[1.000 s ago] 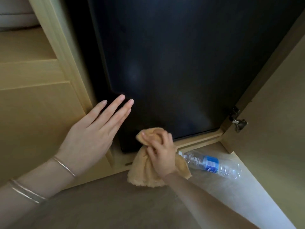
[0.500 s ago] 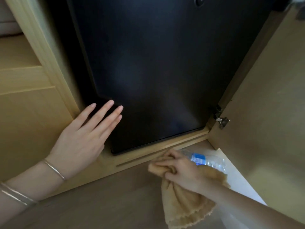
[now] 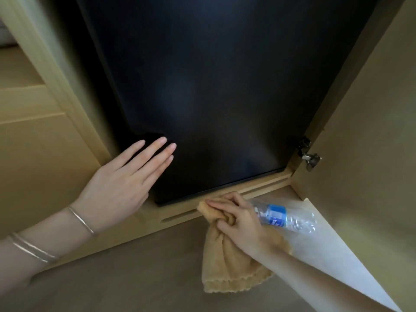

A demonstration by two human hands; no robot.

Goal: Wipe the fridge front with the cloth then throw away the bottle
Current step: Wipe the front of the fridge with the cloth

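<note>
The black fridge front (image 3: 213, 91) fills the cabinet opening ahead. My left hand (image 3: 126, 183) lies flat with fingers spread on the fridge's lower left corner. My right hand (image 3: 238, 221) grips a bunched tan cloth (image 3: 227, 273), its top held against the wooden ledge just below the fridge door. The cloth's loose end hangs down toward the floor. A clear plastic bottle (image 3: 286, 218) with a blue label lies on its side on the floor, right behind my right hand and touching or nearly touching it.
An open wooden cabinet door (image 3: 369, 143) with a metal hinge (image 3: 309, 157) stands at the right. Light wooden cabinet panels (image 3: 38, 154) run along the left. The wooden ledge (image 3: 225, 199) sits under the fridge. A sunlit patch of floor (image 3: 326, 248) lies beneath the bottle.
My right hand with the cloth dropped from the fridge's bottom edge to the ledge beside the bottle. My left hand stayed pressed on the fridge corner.
</note>
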